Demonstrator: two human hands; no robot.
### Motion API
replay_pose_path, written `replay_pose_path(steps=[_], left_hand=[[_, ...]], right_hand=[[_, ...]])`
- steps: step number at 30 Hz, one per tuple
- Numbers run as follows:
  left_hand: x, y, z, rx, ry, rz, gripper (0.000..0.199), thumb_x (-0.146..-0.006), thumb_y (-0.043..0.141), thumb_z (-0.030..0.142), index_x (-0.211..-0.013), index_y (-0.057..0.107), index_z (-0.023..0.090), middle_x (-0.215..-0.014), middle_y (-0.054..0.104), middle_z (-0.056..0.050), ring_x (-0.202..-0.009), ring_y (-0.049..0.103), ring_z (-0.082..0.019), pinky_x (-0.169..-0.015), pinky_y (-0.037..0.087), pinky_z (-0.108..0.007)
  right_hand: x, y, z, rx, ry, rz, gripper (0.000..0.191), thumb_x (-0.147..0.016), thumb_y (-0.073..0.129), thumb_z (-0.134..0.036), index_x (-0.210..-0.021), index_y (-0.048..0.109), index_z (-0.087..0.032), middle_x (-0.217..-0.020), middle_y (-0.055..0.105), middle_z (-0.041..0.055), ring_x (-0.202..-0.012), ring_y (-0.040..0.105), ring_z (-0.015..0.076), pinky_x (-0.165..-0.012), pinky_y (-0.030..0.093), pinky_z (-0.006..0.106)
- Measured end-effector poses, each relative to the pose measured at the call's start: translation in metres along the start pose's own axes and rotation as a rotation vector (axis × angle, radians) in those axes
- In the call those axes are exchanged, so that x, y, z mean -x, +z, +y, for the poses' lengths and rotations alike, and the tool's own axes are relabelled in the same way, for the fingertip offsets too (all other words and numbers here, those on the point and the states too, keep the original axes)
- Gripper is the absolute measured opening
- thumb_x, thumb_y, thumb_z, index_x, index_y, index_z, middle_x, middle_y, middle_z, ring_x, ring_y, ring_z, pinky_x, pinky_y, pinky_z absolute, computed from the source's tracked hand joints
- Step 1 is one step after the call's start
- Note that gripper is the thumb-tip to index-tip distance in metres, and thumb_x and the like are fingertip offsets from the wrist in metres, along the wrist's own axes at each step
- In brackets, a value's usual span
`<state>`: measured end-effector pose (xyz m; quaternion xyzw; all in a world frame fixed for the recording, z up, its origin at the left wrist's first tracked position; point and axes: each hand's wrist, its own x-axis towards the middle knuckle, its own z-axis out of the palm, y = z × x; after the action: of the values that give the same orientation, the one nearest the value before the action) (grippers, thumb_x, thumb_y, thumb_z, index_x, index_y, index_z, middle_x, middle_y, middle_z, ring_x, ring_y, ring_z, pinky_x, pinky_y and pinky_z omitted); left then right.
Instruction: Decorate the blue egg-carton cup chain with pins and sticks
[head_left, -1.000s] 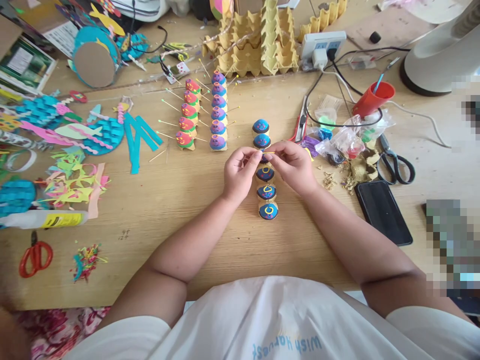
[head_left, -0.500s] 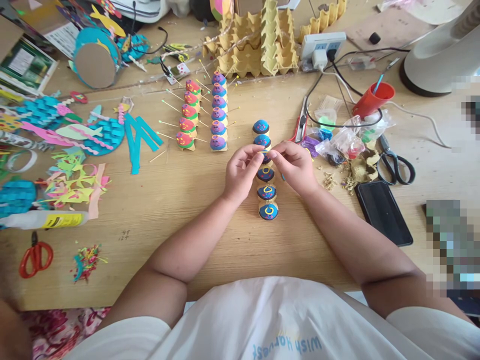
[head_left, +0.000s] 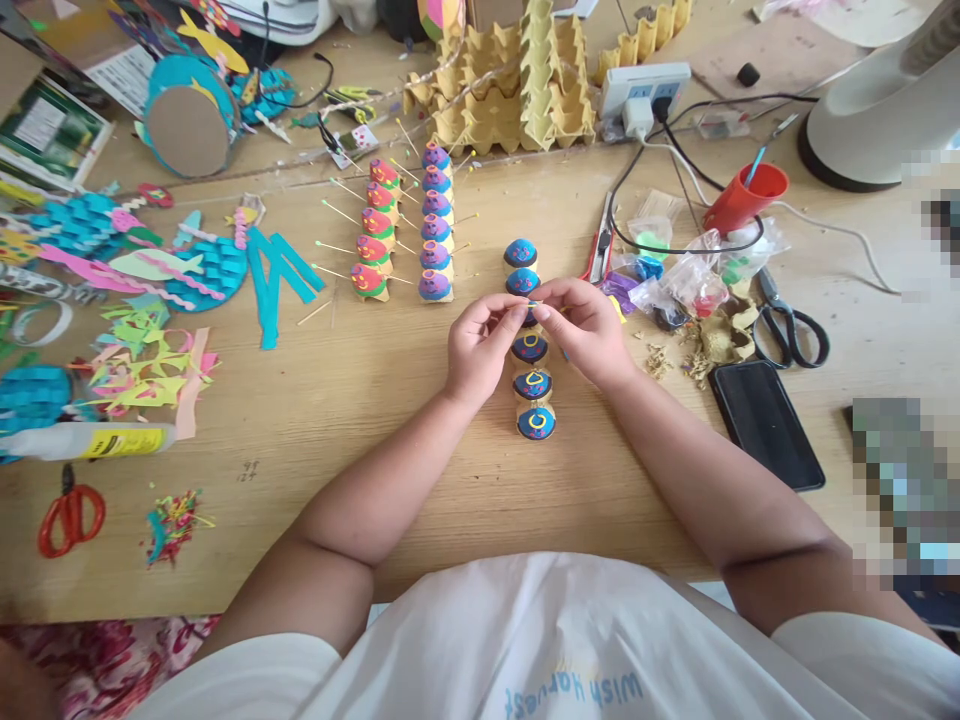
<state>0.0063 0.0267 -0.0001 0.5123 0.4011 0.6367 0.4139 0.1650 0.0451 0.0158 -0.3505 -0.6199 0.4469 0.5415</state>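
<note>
A column of blue-topped egg-carton bumps (head_left: pixel 532 384) stands on the wooden table, and the lower ones carry yellow rings. Over the third bump from the top, my left hand (head_left: pixel 482 345) and my right hand (head_left: pixel 589 330) meet at the fingertips. Both hands are pinched closed. Whatever lies between the fingers is too small to make out; a trace of yellow shows there. To the left are a red-and-green column (head_left: pixel 373 249) and a purple-and-blue column (head_left: pixel 436 228), both with pins sticking out.
Red-handled scissors (head_left: pixel 71 520), a glue bottle (head_left: pixel 97 440) and paper scraps are at left. To the right lie a phone (head_left: pixel 766 425), black scissors (head_left: pixel 791 330), a cutter (head_left: pixel 602 240), clay bags and a red cup (head_left: pixel 746 198). Egg trays (head_left: pixel 495 90) and a power strip (head_left: pixel 646 88) stand behind.
The fingertips of both hands have shifted very slightly, and less yellow shows between them. The columns stay where they were.
</note>
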Motion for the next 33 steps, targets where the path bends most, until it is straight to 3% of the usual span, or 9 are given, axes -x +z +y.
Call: replay_pose_path(steps=[7, 12, 15, 21, 33], left_hand=[[0.0, 0.0, 0.0, 0.006, 0.025, -0.011, 0.027, -0.088, 0.085, 0.051, -0.1, 0.083, 0.027, -0.096, 0.083, 0.0, -0.088, 0.077, -0.011, -0.086, 0.06, -0.025], [0.001, -0.001, 0.003, 0.099, -0.088, -0.027, 0.033, -0.088, 0.082, 0.059, -0.104, 0.085, 0.03, -0.096, 0.083, 0.0, -0.089, 0.076, -0.012, -0.085, 0.06, -0.027], [0.001, -0.001, 0.005, 0.164, -0.168, -0.024, 0.032, -0.089, 0.082, 0.059, -0.101, 0.086, 0.029, -0.089, 0.082, 0.0, -0.085, 0.074, -0.012, -0.08, 0.057, -0.026], [-0.005, 0.002, 0.006, 0.331, -0.286, -0.048, 0.037, -0.073, 0.095, 0.059, -0.094, 0.086, 0.03, -0.082, 0.079, 0.002, -0.075, 0.07, -0.01, -0.061, 0.047, -0.023], [-0.005, 0.004, 0.01, 0.396, -0.351, -0.047, 0.034, -0.067, 0.1, 0.052, -0.088, 0.086, 0.03, -0.081, 0.082, 0.002, -0.071, 0.07, -0.008, -0.057, 0.048, -0.022]], right_hand=[[-0.002, 0.002, -0.002, -0.129, 0.071, -0.007, 0.047, -0.078, 0.09, -0.064, -0.085, 0.072, -0.022, -0.075, 0.067, -0.0013, -0.069, 0.057, 0.0119, -0.066, 0.05, 0.027], [-0.003, 0.002, -0.004, -0.199, 0.121, 0.043, 0.048, -0.08, 0.088, -0.065, -0.082, 0.07, -0.021, -0.073, 0.064, -0.003, -0.067, 0.054, 0.0101, -0.07, 0.05, 0.027], [-0.003, 0.001, -0.002, -0.207, 0.136, 0.067, 0.047, -0.08, 0.089, -0.064, -0.082, 0.07, -0.021, -0.074, 0.063, -0.003, -0.068, 0.054, 0.0098, -0.071, 0.049, 0.027], [-0.003, 0.001, -0.001, -0.233, 0.136, 0.071, 0.045, -0.081, 0.089, -0.062, -0.082, 0.071, -0.021, -0.076, 0.064, -0.0031, -0.068, 0.053, 0.0091, -0.073, 0.05, 0.027], [-0.003, 0.002, -0.003, -0.244, 0.143, 0.062, 0.046, -0.079, 0.091, -0.063, -0.081, 0.071, -0.021, -0.075, 0.065, -0.0029, -0.067, 0.054, 0.0096, -0.072, 0.049, 0.028]])
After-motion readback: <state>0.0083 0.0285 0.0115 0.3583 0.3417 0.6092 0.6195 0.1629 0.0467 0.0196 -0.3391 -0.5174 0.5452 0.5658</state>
